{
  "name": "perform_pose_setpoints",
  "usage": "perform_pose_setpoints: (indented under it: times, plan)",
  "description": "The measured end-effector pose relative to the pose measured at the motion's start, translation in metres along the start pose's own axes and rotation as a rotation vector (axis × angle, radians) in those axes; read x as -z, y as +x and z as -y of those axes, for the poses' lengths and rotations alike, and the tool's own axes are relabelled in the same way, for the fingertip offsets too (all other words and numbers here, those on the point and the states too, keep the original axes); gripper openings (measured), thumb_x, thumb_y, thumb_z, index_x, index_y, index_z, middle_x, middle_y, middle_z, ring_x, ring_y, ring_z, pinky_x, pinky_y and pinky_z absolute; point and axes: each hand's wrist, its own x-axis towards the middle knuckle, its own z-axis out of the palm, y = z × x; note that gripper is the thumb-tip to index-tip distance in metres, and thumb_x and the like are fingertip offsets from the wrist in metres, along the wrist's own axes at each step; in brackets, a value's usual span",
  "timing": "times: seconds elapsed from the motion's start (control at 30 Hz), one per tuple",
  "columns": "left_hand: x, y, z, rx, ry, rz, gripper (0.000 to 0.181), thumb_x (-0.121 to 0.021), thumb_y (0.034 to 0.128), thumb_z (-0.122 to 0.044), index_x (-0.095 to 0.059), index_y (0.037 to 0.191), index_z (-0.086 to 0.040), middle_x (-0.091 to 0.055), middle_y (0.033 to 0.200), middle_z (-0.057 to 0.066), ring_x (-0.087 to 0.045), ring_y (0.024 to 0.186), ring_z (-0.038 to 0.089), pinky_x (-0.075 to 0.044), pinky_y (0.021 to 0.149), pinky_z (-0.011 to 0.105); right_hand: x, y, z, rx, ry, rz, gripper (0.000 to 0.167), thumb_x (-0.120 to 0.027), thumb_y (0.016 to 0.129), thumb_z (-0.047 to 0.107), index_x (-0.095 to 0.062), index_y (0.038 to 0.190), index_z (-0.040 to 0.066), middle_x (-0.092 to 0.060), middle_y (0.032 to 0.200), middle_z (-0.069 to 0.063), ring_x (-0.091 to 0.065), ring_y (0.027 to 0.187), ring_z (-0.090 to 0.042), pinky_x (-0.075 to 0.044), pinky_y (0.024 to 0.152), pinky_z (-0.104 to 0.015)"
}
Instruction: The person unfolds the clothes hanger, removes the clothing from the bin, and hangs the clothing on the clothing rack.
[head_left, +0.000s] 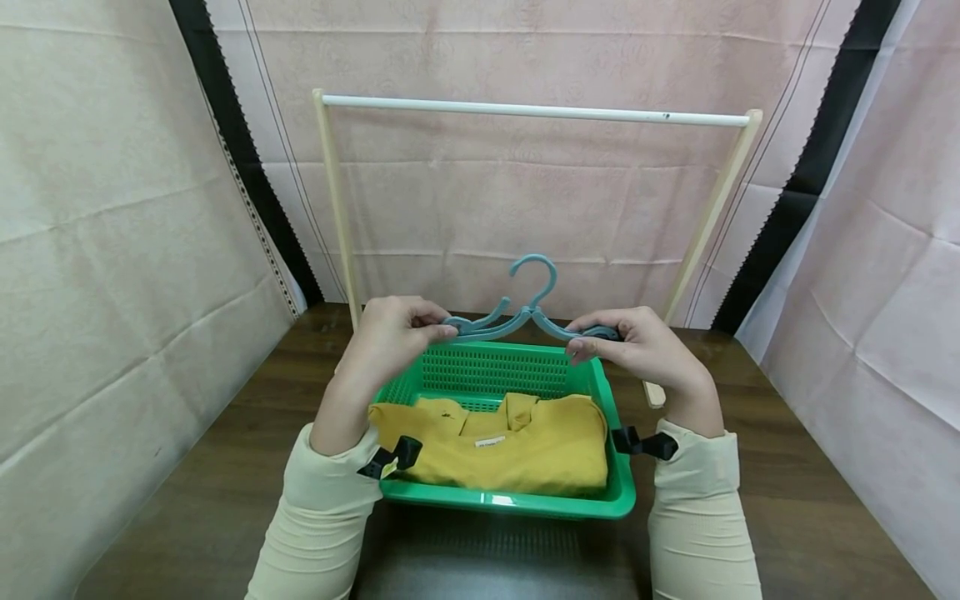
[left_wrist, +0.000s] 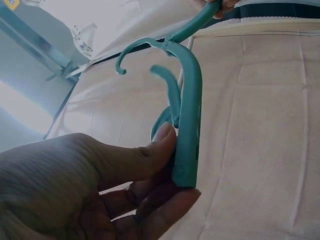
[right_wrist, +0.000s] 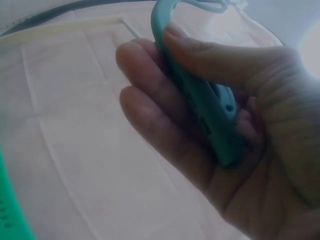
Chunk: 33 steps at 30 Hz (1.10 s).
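A blue-green clothes hanger is held up above the far rim of a green basket, its hook pointing upward. My left hand pinches one end of it between thumb and fingers; in the left wrist view the thumb presses near a small curved arm of the hanger. At the other end my right hand grips the hanger, and the right wrist view shows the thumb and fingers around that arm. Inside the basket lies a folded yellow collared shirt with a white label at its neck.
Behind the basket stands a rack with a white horizontal bar and pale wooden posts. The brown wooden table extends on both sides. Pale cloth walls with black strips enclose the space.
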Motion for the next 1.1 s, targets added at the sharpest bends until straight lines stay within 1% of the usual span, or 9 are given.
perform_pose_setpoints:
  times: [0.2, 0.33, 0.5, 0.63, 0.77, 0.87, 0.93, 1.0, 1.1]
  plan:
    - [0.0029, 0.0003, 0.0021, 0.046, -0.042, -0.005, 0.01, -0.075, 0.0933, -0.024, -0.076, 0.095, -0.014, -0.072, 0.086, -0.002, -0.065, 0.078, 0.016, -0.053, 0.069, 0.037, -0.0004, 0.0007, 0.0005, 0.017, -0.031, -0.036, 0.018, -0.065, 0.099, 0.012, -0.072, 0.115, 0.007, -0.076, 0.087, -0.004, -0.075, 0.082, -0.022, -0.06, 0.076, -0.032]
    - [0.0044, -0.0001, 0.002, 0.057, -0.042, -0.02, 0.01, -0.072, 0.0938, -0.023, -0.071, 0.095, -0.013, -0.071, 0.089, 0.0, -0.065, 0.082, 0.018, -0.053, 0.074, 0.038, -0.0011, 0.0012, 0.0018, 0.011, -0.042, -0.065, 0.017, -0.067, 0.099, 0.014, -0.074, 0.114, 0.009, -0.076, 0.085, -0.001, -0.074, 0.083, -0.024, -0.059, 0.078, -0.031]
    - [0.0044, -0.0005, 0.0012, 0.047, -0.009, -0.036, 0.013, -0.071, 0.0955, -0.026, -0.073, 0.096, -0.012, -0.071, 0.087, 0.001, -0.064, 0.081, 0.019, -0.052, 0.073, 0.038, -0.0007, 0.0014, 0.0014, 0.017, -0.062, -0.072, 0.018, -0.066, 0.099, 0.014, -0.074, 0.115, 0.01, -0.076, 0.086, -0.001, -0.074, 0.085, -0.027, -0.059, 0.079, -0.031]
    - [0.0045, 0.0007, 0.0002, 0.042, -0.006, -0.05, 0.015, -0.071, 0.0953, -0.028, -0.073, 0.096, -0.013, -0.071, 0.086, 0.001, -0.064, 0.079, 0.018, -0.052, 0.071, 0.037, 0.0007, 0.0022, 0.0016, 0.04, -0.092, -0.09, 0.017, -0.067, 0.098, 0.012, -0.075, 0.113, 0.012, -0.076, 0.085, 0.002, -0.074, 0.083, -0.022, -0.058, 0.078, -0.029]
    - [0.0049, 0.0024, 0.0004, 0.055, -0.028, -0.045, 0.014, -0.071, 0.0954, -0.026, -0.071, 0.098, -0.012, -0.071, 0.088, 0.001, -0.066, 0.079, 0.017, -0.053, 0.073, 0.038, 0.0012, 0.0037, 0.0032, 0.054, -0.11, -0.108, 0.016, -0.068, 0.097, 0.007, -0.075, 0.112, 0.009, -0.076, 0.084, 0.001, -0.074, 0.082, -0.021, -0.057, 0.078, -0.025]
    - [0.0055, 0.0027, 0.0014, 0.072, -0.051, -0.036, 0.014, -0.069, 0.0964, -0.024, -0.071, 0.102, -0.012, -0.071, 0.089, 0.001, -0.067, 0.076, 0.015, -0.055, 0.072, 0.038, 0.0004, 0.0043, 0.0053, 0.054, -0.112, -0.111, 0.017, -0.067, 0.096, 0.003, -0.074, 0.111, 0.005, -0.076, 0.084, -0.004, -0.074, 0.082, -0.024, -0.057, 0.078, -0.024]
    - [0.0061, 0.0021, 0.002, 0.081, -0.062, -0.03, 0.016, -0.067, 0.0975, -0.023, -0.07, 0.108, -0.011, -0.072, 0.091, 0.001, -0.069, 0.075, 0.014, -0.056, 0.072, 0.037, -0.0006, 0.0042, 0.0066, 0.057, -0.11, -0.112, 0.016, -0.067, 0.096, 0.001, -0.074, 0.11, 0.003, -0.076, 0.083, -0.007, -0.073, 0.082, -0.028, -0.057, 0.077, -0.024]
    - [0.0068, 0.0012, 0.0028, 0.087, -0.057, -0.029, 0.022, -0.065, 0.0987, -0.023, -0.069, 0.116, -0.01, -0.072, 0.093, 0.002, -0.069, 0.075, 0.014, -0.056, 0.073, 0.037, -0.0014, 0.0039, 0.007, 0.06, -0.108, -0.115, 0.016, -0.067, 0.095, 0.0, -0.074, 0.11, 0.003, -0.076, 0.083, -0.008, -0.073, 0.081, -0.029, -0.057, 0.077, -0.024]
    - [0.0075, -0.0003, 0.0047, 0.102, -0.061, -0.032, 0.031, -0.062, 0.1002, -0.022, -0.065, 0.128, -0.008, -0.072, 0.097, 0.003, -0.07, 0.077, 0.014, -0.057, 0.075, 0.037, -0.0021, 0.0034, 0.0057, 0.068, -0.101, -0.123, 0.016, -0.068, 0.095, 0.001, -0.075, 0.109, 0.006, -0.076, 0.083, -0.004, -0.073, 0.081, -0.026, -0.057, 0.077, -0.024]
